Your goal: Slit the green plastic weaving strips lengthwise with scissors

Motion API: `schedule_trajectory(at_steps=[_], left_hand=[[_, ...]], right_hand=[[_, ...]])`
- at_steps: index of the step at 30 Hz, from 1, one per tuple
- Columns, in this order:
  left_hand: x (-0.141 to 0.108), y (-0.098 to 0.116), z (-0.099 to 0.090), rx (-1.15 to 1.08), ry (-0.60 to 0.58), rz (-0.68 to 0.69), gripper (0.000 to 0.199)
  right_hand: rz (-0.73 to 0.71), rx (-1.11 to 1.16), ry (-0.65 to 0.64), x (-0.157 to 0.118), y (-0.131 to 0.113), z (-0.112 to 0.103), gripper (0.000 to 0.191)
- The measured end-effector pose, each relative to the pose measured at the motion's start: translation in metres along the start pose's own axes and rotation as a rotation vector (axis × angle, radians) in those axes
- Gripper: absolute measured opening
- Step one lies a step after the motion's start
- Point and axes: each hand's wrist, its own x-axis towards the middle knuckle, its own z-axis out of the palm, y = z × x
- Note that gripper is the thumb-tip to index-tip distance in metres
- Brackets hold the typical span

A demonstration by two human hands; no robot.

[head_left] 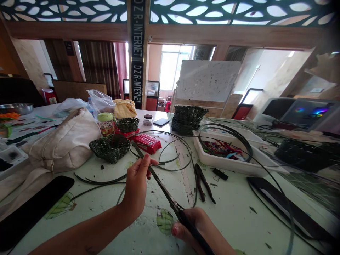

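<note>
Two bare hands are held over a white, leaf-printed work table (233, 212), and one long, dark, flat weaving strand (162, 186) is gripped between them. The left hand (136, 187) is closed on the strand's upper stretch, with its red-nailed fingers (142, 170) curled in toward the palm. The right hand (196, 226) is clamped on the lower stretch near the bottom of the view, where the strand is pinched firmly, though part of the grip is hidden. The two hands are well apart, and a straight length of strand is left exposed between them. Black-handled pliers (203, 182) are laid just beyond the right hand. A small dark green woven basket (110, 148) is placed beyond the left hand, near the strand's upper end. Loose coils of similar strand (170, 152) are spread across the table, and more are draped into a white plastic tray (204, 152) of coloured scraps (220, 148). A stack of woven baskets (187, 119) is set behind it.
</note>
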Motion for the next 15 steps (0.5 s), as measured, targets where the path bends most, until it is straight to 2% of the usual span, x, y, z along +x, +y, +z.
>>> schedule_trajectory(at_steps=[6,15], left_hand=[[0.0012,0.0,-0.0002,0.006,0.002,0.003,0.036],[0.0033,-0.0017,0.0,-0.021,0.012,0.003,0.033]], right_hand=[[-0.007,-0.017,-0.002,0.0027,-0.0013,0.001,0.059],[0.017,-0.013,0.091,0.0068,-0.0009,0.0058,0.06]])
